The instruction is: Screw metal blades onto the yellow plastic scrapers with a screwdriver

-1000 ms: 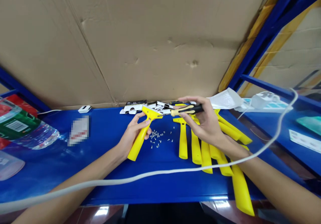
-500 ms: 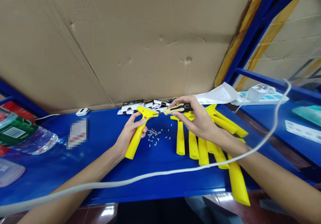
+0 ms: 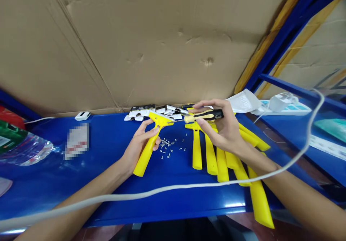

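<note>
My left hand [image 3: 136,143] is wrapped round the neck of a yellow plastic scraper [image 3: 147,152], its wide head pointing up and away. In my right hand [image 3: 225,129] is a screwdriver [image 3: 204,116] with a cream and black handle, held lightly between thumb and fingers. The screwdriver lies nearly level, and its shaft reaches to the right end of the scraper's head. Small screws and nuts [image 3: 166,145] lie scattered on the blue table between my hands. Several more yellow scrapers [image 3: 197,151] lie beneath and beside my right hand, partly hidden by it.
Small black and white boxes [image 3: 140,112] are heaped against the cardboard wall [image 3: 162,53]. A white cable [image 3: 162,188] crosses in front of both forearms. Plastic bottle [image 3: 35,149] at left; power strip [image 3: 286,107] at right; blue shelf frame [image 3: 281,21] beyond.
My right hand's fingers have loosened and shifted slightly right along the screwdriver handle, showing more of it. The scraper stays in my left hand. The view has shifted slightly.
</note>
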{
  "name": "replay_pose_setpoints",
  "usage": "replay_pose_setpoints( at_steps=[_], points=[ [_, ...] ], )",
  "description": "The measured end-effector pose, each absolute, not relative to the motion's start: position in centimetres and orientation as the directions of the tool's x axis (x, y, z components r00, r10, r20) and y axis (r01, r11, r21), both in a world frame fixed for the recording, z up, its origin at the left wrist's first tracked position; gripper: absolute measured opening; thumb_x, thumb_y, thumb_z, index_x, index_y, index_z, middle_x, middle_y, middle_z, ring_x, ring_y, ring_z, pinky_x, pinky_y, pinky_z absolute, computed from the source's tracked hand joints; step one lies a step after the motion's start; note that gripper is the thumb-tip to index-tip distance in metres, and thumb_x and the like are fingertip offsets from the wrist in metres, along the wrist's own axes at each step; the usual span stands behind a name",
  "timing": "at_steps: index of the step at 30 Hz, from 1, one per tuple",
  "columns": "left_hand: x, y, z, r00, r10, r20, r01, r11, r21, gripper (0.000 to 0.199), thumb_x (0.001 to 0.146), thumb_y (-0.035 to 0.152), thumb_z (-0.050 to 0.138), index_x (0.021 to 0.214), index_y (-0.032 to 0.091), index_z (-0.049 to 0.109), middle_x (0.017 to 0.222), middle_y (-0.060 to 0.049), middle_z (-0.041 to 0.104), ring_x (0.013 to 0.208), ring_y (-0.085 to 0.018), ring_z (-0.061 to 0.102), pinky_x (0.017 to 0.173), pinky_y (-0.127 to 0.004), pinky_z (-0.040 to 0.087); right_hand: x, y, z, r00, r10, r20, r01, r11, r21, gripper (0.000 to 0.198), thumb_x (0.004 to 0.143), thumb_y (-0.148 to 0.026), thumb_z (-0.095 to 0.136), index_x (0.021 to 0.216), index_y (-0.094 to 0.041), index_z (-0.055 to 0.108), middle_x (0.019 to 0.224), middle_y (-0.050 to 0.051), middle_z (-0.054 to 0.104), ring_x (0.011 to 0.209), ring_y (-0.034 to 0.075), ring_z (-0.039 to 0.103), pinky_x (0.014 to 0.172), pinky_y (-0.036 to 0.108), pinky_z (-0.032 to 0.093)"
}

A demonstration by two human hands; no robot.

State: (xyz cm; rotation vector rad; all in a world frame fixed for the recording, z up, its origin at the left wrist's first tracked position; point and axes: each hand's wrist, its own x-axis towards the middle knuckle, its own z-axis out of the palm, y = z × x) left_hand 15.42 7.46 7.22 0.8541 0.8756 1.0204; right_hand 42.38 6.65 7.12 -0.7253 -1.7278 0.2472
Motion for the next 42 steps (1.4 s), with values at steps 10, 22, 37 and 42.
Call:
replay_pose_setpoints(
  at_steps=[10, 22, 37, 42],
  points=[
    [15.4, 7.9, 4.4, 0.344, 0.897, -0.277, -0.400, 0.407, 0.821, 0.057, 0.082, 0.026, 0.090, 0.128, 0.025, 0.056, 0.082, 0.000, 0.068, 0.055, -0.011, 0.061, 0.046, -0.019, 0.043, 43.9, 7.7, 6.5, -0.189, 0.531, 0.826, 0.379, 0.815, -0.438, 0.059, 0.089, -0.018, 0.083, 0.141, -0.036, 0.059, 0.118, 0.006, 0.078, 0.106, 0.032, 0.078, 0.096, 0.055, 0.064],
    [15.3, 8.3, 5.3, 0.327, 0.916, -0.234, -0.421, 0.362, 0.832, 0.056, 0.084, 0.022, 0.087, 0.131, 0.024, 0.056, 0.087, -0.001, 0.068, 0.057, -0.009, 0.061, 0.047, -0.017, 0.045, 43.8, 7.9, 6.5, -0.143, 0.589, 0.795, 0.395, 0.771, -0.500, 0.049, 0.095, -0.023, 0.081, 0.137, -0.038, 0.061, 0.122, 0.006, 0.074, 0.112, 0.032, 0.075, 0.102, 0.057, 0.062],
    [13.4, 7.8, 6.8, 0.265, 0.922, -0.283, -0.302, 0.358, 0.883, 0.061, 0.075, 0.018, 0.091, 0.126, 0.023, 0.056, 0.092, -0.002, 0.069, 0.054, -0.010, 0.060, 0.042, -0.018, 0.042, 42.0, 6.8, 6.1, -0.258, 0.652, 0.713, 0.402, 0.743, -0.535, 0.045, 0.100, -0.031, 0.076, 0.138, -0.029, 0.052, 0.124, 0.009, 0.074, 0.117, 0.029, 0.073, 0.105, 0.054, 0.058],
    [12.0, 8.0, 5.7, 0.289, 0.931, -0.225, -0.349, 0.321, 0.880, 0.062, 0.076, 0.022, 0.092, 0.127, 0.025, 0.057, 0.088, -0.002, 0.069, 0.054, -0.010, 0.059, 0.044, -0.017, 0.042, 41.8, 6.6, 6.4, -0.324, 0.647, 0.690, 0.376, 0.757, -0.534, 0.038, 0.102, -0.025, 0.070, 0.136, -0.027, 0.055, 0.132, 0.011, 0.071, 0.124, 0.027, 0.070, 0.109, 0.052, 0.058]
  ],
)
